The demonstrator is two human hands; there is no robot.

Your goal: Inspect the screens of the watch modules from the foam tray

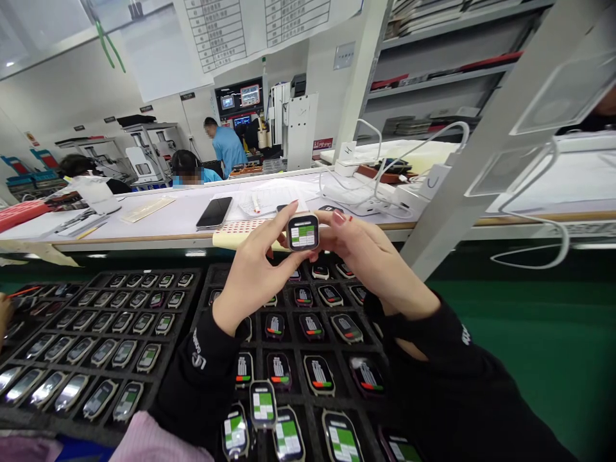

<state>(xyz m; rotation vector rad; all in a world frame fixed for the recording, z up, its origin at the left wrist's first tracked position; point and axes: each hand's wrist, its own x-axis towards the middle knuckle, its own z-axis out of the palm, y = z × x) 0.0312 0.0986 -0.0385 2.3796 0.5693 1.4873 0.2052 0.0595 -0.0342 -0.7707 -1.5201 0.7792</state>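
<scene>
A small smartwatch body [303, 232] without a strap is held up between my two hands, its lit screen showing green and white blocks. My left hand [257, 263] grips it from the left, thumb below and fingers at the top edge. From the other side, my right hand [363, 253] closes on its right edge. Underneath lies a black foam tray [298, 350] with several watches in its slots, many showing red and green bars. One loose watch [263, 404] with a green and white screen rests on top of others near the front.
A second foam tray [91, 276] of watches lies at the left. Above it runs a white shelf holding a phone [215, 212], papers and a charger [436, 181] with white cables. A slanted grey post [474, 154] stands at right. People in blue work behind.
</scene>
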